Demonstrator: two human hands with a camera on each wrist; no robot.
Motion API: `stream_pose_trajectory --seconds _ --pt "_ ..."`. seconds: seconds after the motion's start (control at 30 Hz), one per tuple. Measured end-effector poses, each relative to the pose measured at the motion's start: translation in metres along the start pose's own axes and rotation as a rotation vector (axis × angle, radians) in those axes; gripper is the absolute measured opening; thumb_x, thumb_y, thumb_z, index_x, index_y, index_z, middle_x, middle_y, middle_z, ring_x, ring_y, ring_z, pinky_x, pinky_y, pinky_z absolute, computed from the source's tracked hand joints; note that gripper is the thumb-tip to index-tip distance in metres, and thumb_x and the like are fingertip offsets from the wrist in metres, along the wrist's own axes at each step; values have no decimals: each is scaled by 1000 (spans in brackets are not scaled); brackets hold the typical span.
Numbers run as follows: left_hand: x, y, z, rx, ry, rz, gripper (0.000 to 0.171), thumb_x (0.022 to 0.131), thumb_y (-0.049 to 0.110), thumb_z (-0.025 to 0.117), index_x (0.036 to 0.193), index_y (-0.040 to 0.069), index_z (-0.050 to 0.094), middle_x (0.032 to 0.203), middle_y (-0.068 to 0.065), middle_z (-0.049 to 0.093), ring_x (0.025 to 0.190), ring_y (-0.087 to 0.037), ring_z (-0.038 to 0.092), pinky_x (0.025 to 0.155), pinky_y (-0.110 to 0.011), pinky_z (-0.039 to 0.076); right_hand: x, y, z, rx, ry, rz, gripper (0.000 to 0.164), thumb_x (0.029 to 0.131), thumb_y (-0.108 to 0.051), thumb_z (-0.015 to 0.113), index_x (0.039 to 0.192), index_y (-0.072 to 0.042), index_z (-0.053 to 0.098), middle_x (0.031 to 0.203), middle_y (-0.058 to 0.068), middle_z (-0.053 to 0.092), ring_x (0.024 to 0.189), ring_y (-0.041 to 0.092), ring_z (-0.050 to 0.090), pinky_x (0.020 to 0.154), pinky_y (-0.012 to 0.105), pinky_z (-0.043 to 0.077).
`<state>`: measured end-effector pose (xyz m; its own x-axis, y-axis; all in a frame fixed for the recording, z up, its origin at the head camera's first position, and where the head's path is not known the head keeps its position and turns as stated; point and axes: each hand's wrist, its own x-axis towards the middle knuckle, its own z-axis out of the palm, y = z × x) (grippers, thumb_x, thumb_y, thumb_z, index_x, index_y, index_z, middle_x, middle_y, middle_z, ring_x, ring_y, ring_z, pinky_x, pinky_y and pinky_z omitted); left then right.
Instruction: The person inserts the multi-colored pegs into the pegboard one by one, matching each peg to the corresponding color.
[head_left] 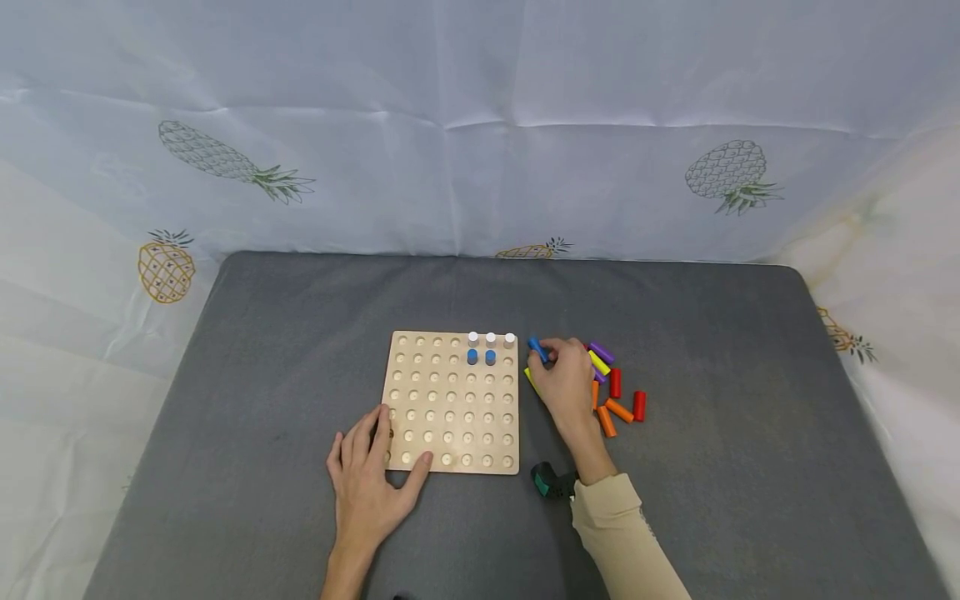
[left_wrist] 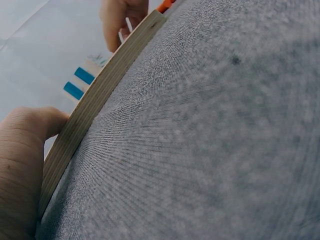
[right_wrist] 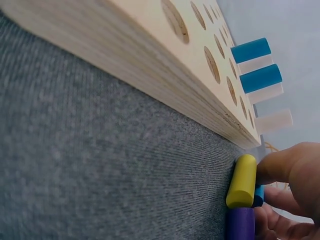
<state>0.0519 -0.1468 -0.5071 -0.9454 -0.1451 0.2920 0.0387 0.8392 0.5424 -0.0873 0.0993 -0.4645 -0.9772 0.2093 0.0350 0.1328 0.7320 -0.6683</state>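
A square wooden pegboard with rows of round holes lies on the grey cloth. White pegs stand in its far row towards the right, and two blue pegs stand just in front of them. My left hand rests at the board's near left corner, fingers along the left edge and thumb on the near edge. Right of the board, my right hand pinches a loose blue peg between thumb and fingers. In the right wrist view, a yellow peg partly hides that blue peg.
Loose pegs lie around and right of my right hand: red, orange, purple and yellow. A dark wrist device sits at the right wrist. A pineapple-print curtain hangs behind the table's far edge.
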Motion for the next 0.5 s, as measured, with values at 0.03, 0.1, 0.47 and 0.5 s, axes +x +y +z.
stream_pose_trajectory --seconds 0.03,0.1,0.47,0.5 --pt "0 0 0 -2 -1 -1 89 76 41 81 148 -2 51 147 -22 53 135 -40 44 113 -71 19 0 0 0 1 2 -2 24 89 -13 73 105 4 77 89 18 65 80 30 59 69 37 47" --pt "0 0 0 -6 -6 -3 89 77 41 81 148 -3 50 147 -22 53 136 -41 44 113 -72 18 -1 0 0 6 5 -8 24 88 -13 74 104 5 77 88 19 65 79 31 60 69 37 47" --pt "0 0 -1 0 -17 -8 89 78 40 81 149 -3 49 148 -22 52 136 -42 43 113 -72 18 -1 -1 3 -24 17 -26 25 89 -16 77 105 4 77 88 18 65 78 30 61 69 40 49" --pt "0 0 -1 1 -16 -8 89 78 41 81 149 -3 49 148 -22 52 136 -42 43 113 -72 18 -2 -2 2 -18 19 -27 25 89 -16 77 104 4 77 88 18 65 78 30 61 69 40 49"
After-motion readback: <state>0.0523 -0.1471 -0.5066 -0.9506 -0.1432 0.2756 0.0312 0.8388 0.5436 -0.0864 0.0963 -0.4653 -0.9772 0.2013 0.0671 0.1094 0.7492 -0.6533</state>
